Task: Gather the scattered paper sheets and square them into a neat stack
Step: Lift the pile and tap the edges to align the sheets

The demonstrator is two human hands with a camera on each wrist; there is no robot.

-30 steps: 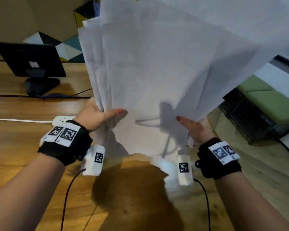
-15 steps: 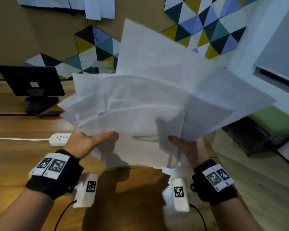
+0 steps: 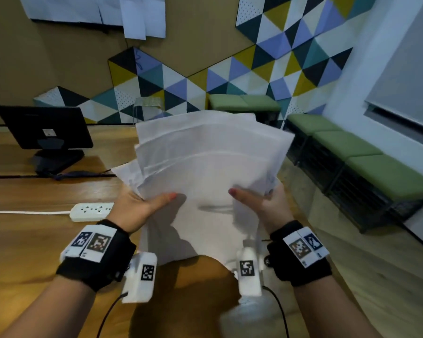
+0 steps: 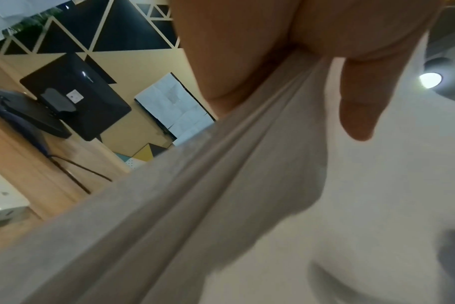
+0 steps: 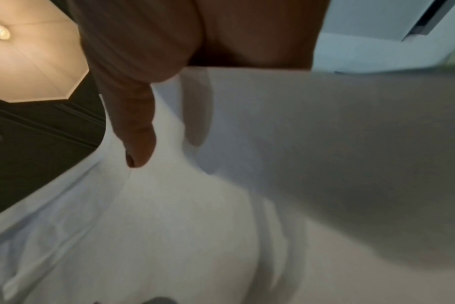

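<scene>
A loose bundle of white paper sheets (image 3: 205, 172) is held up over the wooden table (image 3: 22, 240), its far edges fanned and uneven. My left hand (image 3: 142, 206) grips the bundle's left side, thumb on top of the sheets and fingers hidden beneath. My right hand (image 3: 259, 203) grips the right side in the same way. In the left wrist view the thumb lies on the paper sheets (image 4: 325, 205), whose layered edges show. In the right wrist view the thumb presses on the paper sheets (image 5: 195, 205).
A white power strip (image 3: 92, 211) with its cord lies on the table left of my left hand. A black monitor (image 3: 44, 129) stands at the back left. Green-cushioned benches (image 3: 366, 154) line the wall to the right, past the table edge.
The bundle has swung down from upright in front of the camera to a low tilt over the table. The sheets have drawn closer together, and both hands kept their hold.
</scene>
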